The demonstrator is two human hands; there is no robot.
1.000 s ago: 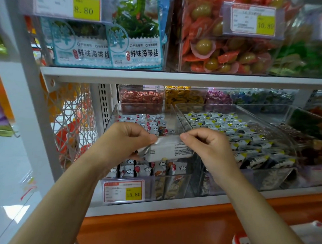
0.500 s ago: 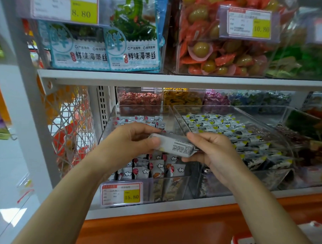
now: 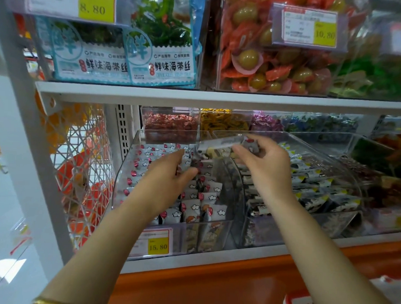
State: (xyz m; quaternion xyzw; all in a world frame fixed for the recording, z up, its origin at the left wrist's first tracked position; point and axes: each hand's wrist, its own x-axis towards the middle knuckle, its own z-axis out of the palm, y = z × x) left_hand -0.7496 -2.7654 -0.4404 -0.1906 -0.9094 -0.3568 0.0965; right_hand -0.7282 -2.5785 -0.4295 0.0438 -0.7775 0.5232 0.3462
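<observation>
Half a second ago both hands pinched the white snack packet [image 3: 219, 145] between them, low in front of the bins; now the left hand [image 3: 171, 173] has let go. Its fingers are loosely straight and hold nothing, reaching down onto the cloud-printed packets [image 3: 212, 197] in the clear left bin [image 3: 125, 171] beneath it; the right hand [image 3: 265, 166] alone pinches the packet by one end, raised just beyond the left fingertips, above the wall shared with the right bin [image 3: 346, 146]; the packet is smeared by motion — probably being returned to stock, not kept.
</observation>
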